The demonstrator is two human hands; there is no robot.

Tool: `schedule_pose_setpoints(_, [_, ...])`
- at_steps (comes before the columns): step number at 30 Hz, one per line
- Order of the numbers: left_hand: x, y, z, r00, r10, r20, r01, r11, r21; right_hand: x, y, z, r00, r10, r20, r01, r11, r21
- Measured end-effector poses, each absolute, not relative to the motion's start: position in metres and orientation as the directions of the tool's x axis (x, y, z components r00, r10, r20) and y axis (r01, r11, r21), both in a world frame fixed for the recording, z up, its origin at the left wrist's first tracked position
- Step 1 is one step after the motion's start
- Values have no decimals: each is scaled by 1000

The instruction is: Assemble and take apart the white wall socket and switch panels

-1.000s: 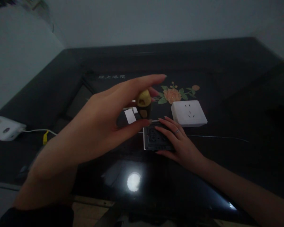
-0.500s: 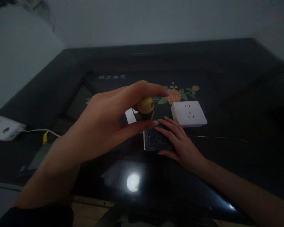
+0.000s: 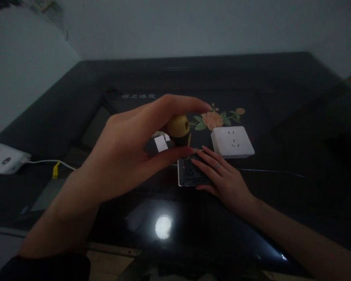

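My left hand (image 3: 140,136) is curled around the yellow-and-black handle of a screwdriver (image 3: 179,127), thumb in front and index finger arched over the far side. The handle stands roughly upright; its shaft and tip are hidden behind my thumb. Just beyond the thumb, a socket panel (image 3: 190,177) lies with its black back up and a thin white edge showing at the left. My right hand (image 3: 222,171), with a ring on one finger, grips this panel from the right, fingers across its top and thumb along its near edge.
A white wall socket (image 3: 232,141) sits on the dark glossy table (image 3: 128,230) behind my right hand. Small white pieces (image 3: 160,143) lie behind the screwdriver. At the left are a white device (image 3: 6,158) with a cable and a yellow tag (image 3: 55,170).
My left hand and the screwdriver handle have risen slightly in view, and the handle leans a little differently. My right hand keeps its grip on the panel.
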State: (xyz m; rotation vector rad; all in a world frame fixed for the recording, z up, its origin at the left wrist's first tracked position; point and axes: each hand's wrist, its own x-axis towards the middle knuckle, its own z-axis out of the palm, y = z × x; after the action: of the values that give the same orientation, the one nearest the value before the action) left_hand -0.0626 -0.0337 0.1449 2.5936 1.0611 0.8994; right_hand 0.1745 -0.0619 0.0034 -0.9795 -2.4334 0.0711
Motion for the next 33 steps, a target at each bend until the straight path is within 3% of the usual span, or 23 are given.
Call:
schedule_pose_setpoints(5, [-71, -35, 151, 465, 715, 523, 562, -695, 450, 177, -59, 12, -688, 542, 482, 600, 799, -41])
schedule_pose_setpoints(10, [-77, -29, 155, 438, 692, 574, 559, -710, 429, 180, -57, 14, -689, 527, 498, 595, 803, -27])
schedule_pose_setpoints(13, [-83, -19, 149, 341, 736, 586, 558, -659, 504, 182, -55, 15, -685, 514, 517, 599, 801, -3])
schedule_pose_setpoints(15, [-91, -9, 138, 251, 822, 512, 540, -557, 631, 184, -54, 17, -685, 505, 525, 600, 800, 13])
schedule_pose_setpoints(17, [-102, 1, 120, 163, 918, 361, 495, -393, 775, 184, -53, 19, -687, 495, 532, 599, 800, 30])
schedule_pose_setpoints(18, [-109, 5, 109, 108, 957, 270, 542, -284, 791, 184, -53, 20, -689, 489, 535, 598, 800, 38])
schedule_pose_setpoints(20, [-124, 11, 85, 14, 985, 173, 653, -140, 744, 185, -53, 20, -690, 478, 544, 597, 800, 54])
schedule_pose_setpoints(26, [-161, 17, 32, -150, 977, 154, 808, 31, 588, 188, -54, 21, -668, 461, 583, 603, 795, 62])
schedule_pose_setpoints(33, [-158, 18, 14, -128, 990, 53, 906, 95, 413, 195, -59, 28, -630, 463, 623, 625, 779, 53])
